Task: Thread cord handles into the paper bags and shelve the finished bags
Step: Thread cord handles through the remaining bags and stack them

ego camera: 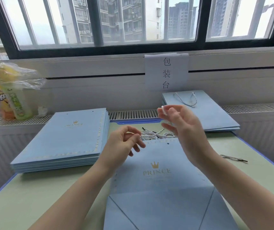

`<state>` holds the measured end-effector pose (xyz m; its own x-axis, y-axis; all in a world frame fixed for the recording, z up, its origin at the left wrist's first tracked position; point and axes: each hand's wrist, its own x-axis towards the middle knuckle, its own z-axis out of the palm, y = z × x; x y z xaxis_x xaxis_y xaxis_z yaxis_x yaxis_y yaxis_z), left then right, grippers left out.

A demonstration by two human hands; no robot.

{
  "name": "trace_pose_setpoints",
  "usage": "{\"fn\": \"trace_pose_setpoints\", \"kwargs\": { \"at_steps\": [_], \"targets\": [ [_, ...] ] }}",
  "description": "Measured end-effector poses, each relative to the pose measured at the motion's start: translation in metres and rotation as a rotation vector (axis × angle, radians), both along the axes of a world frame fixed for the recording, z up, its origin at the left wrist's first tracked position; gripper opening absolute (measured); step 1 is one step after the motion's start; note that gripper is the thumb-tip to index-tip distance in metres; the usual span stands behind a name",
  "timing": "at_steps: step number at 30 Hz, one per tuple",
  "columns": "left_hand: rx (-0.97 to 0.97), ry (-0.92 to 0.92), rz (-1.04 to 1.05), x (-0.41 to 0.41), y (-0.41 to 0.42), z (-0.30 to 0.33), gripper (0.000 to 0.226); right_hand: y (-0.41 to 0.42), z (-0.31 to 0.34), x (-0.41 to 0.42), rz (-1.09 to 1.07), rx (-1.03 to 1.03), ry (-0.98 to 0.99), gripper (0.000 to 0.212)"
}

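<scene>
A flat light-blue paper bag (159, 183) with a gold crown print lies in front of me on the green table (33, 201). Beyond its top edge sits a pile of white twisted cords (154, 134) with black tips. My left hand (124, 143) hovers over the bag's upper left corner and pinches one cord between thumb and forefinger. Raised above the bag's upper right, my right hand (181, 127) pinches a cord end at its fingertips. The stretch of cord between the hands is partly hidden by the fingers.
A stack of flat blue bags (63, 143) lies at the left. Bags with cord handles (204, 112) are piled at the back right under a paper sign (166, 72). Bottles in a plastic bag (11, 92) stand far left. A single cord (234, 158) lies at the right.
</scene>
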<state>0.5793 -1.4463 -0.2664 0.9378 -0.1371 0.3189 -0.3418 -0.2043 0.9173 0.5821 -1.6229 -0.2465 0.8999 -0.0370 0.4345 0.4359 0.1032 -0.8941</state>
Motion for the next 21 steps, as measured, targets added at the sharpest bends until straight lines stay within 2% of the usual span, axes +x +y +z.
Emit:
{"fn": "trace_pose_setpoints", "kwargs": {
  "at_steps": [2, 4, 7, 9, 12, 15, 17, 19, 21],
  "targets": [
    [-0.01, 0.012, -0.068, -0.001, -0.003, -0.002, 0.004, 0.01, -0.011, -0.004, 0.121, -0.404, -0.024, 0.021],
    [-0.008, 0.02, -0.114, -0.002, -0.005, -0.002, 0.012, 0.018, -0.023, -0.005, 0.179, -0.677, -0.066, 0.035],
    [0.115, -0.015, -0.153, -0.001, -0.006, -0.003, 0.014, 0.021, -0.029, -0.008, 0.069, -0.879, -0.167, 0.031],
    [0.308, -0.129, -0.087, 0.002, -0.005, -0.008, 0.015, 0.017, -0.027, -0.007, -0.064, -0.989, -0.202, 0.021],
    [0.757, -0.288, 0.161, 0.009, 0.004, -0.017, 0.027, 0.011, -0.02, -0.004, -0.151, -1.014, -0.154, 0.021],
    [0.985, -0.237, 0.257, 0.015, 0.01, -0.024, 0.032, 0.007, -0.012, -0.003, -0.05, -0.863, 0.029, 0.019],
    [1.155, -0.19, 0.275, 0.017, 0.008, -0.029, 0.038, 0.005, -0.008, -0.003, -0.039, -0.813, 0.033, 0.026],
    [1.206, -0.109, 0.285, 0.018, 0.008, -0.031, 0.04, 0.005, -0.006, -0.002, -0.084, -0.834, -0.02, 0.034],
    [1.146, -0.049, 0.284, 0.02, 0.008, -0.03, 0.038, 0.004, -0.008, 0.0, -0.122, -0.859, -0.044, 0.035]
  ]
}}
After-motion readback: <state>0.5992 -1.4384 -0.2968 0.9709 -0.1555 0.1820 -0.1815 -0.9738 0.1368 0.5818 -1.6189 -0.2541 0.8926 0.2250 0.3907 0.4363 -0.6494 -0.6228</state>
